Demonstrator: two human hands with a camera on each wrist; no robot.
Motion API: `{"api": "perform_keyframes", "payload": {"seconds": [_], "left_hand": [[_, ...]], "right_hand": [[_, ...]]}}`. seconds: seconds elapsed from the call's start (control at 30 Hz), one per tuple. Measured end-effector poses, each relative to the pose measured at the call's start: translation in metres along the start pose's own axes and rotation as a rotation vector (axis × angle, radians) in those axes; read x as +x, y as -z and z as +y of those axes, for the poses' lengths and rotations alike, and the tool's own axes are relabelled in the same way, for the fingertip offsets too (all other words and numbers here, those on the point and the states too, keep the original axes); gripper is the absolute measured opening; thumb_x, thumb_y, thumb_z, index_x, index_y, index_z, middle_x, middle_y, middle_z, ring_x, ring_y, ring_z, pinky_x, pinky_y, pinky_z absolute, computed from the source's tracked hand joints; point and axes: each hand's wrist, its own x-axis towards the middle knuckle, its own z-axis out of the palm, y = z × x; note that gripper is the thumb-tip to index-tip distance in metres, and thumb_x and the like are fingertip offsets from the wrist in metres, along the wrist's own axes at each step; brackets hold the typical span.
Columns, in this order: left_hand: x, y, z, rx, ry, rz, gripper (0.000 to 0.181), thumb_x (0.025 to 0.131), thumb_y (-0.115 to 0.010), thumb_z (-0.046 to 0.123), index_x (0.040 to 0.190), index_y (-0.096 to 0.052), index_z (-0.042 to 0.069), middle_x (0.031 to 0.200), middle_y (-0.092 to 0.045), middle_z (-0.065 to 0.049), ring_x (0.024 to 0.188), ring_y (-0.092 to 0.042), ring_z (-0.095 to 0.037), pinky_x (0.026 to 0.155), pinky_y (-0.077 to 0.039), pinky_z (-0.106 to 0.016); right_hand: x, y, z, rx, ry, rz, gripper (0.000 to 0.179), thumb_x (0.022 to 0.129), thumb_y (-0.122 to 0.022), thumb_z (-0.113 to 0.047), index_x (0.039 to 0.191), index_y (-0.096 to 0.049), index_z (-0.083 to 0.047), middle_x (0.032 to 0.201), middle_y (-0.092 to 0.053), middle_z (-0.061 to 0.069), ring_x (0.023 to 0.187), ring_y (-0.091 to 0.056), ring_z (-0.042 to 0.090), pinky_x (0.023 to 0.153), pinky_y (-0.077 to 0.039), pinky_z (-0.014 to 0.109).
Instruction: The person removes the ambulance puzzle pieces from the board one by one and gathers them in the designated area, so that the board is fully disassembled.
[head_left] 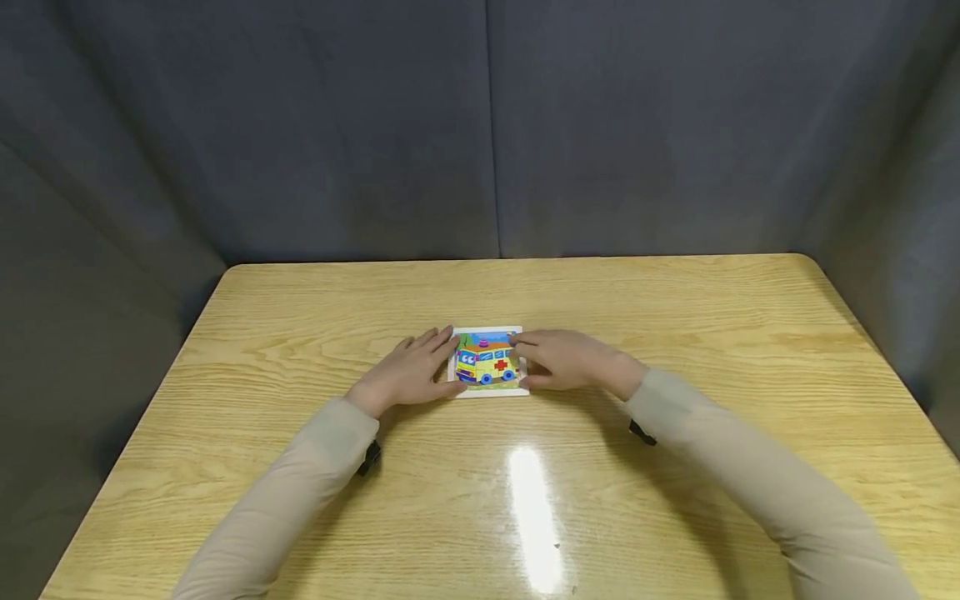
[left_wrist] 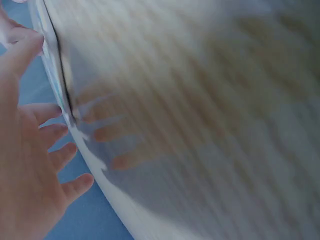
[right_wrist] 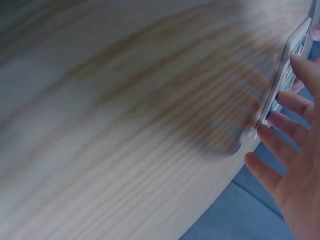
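Note:
A small flat picture board [head_left: 486,364] lies on the table, with a white border round a cartoon yellow ambulance that bears a red cross. My left hand [head_left: 412,371] is at its left edge, the fingers extended and spread near the upper corner and the thumb over the lower border. From the other side, my right hand [head_left: 566,360] reaches over the right border with its fingertips and thumb. In the left wrist view the left hand [left_wrist: 30,170] has its fingers apart beside the board's thin edge. The right hand [right_wrist: 300,170] shows loosely extended fingers along the board [right_wrist: 297,39].
The wooden table [head_left: 300,333] has rounded far corners and a bright glare streak near its front. Dark grey curtain-like panels [head_left: 360,133] stand behind it and on both sides. Black straps [head_left: 370,457] show under the sleeves at the wrists.

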Motion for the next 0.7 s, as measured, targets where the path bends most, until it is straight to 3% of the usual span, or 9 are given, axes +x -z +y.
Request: {"api": "perform_keyframes", "payload": {"seconds": [0.13,0.47,0.57,0.7], "left_hand": [[0.006,-0.002,0.006,0.008,-0.006,-0.043,0.085,0.093,-0.041,0.064,0.155,-0.011,0.013,0.163,-0.005,-0.006,0.151,-0.007,-0.027,0.12,-0.012,-0.056],[0.027,-0.002,0.023,0.034,-0.005,-0.056,0.088,0.091,-0.04,0.068,0.155,-0.008,0.016,0.163,-0.004,-0.002,0.151,-0.008,-0.024,0.121,-0.012,-0.053],[0.031,-0.001,0.028,0.033,-0.002,-0.06,0.089,0.09,-0.04,0.068,0.155,-0.008,0.017,0.163,-0.004,-0.003,0.151,-0.008,-0.024,0.121,-0.013,-0.053],[0.035,0.0,0.031,0.041,0.002,-0.058,0.09,0.089,-0.042,0.069,0.155,-0.01,0.017,0.163,-0.003,-0.003,0.151,-0.009,-0.024,0.121,-0.013,-0.053]], "right_hand": [[-0.009,-0.001,0.004,0.0,-0.019,0.009,0.039,0.096,-0.055,-0.038,0.119,-0.057,-0.008,0.139,-0.051,0.017,0.127,-0.053,0.033,0.104,-0.045,0.045],[-0.028,-0.001,0.019,-0.012,-0.024,0.071,0.028,0.094,-0.058,-0.032,0.111,-0.061,-0.009,0.119,-0.063,0.011,0.105,-0.063,0.026,0.091,-0.053,0.042],[-0.028,0.002,0.021,0.057,-0.074,0.073,0.025,0.095,-0.058,-0.025,0.111,-0.064,-0.007,0.115,-0.065,0.01,0.1,-0.064,0.024,0.088,-0.054,0.041],[-0.02,0.01,0.021,0.249,-0.205,0.094,0.022,0.096,-0.056,-0.014,0.112,-0.066,-0.002,0.11,-0.069,0.013,0.097,-0.067,0.024,0.084,-0.055,0.039]]}}
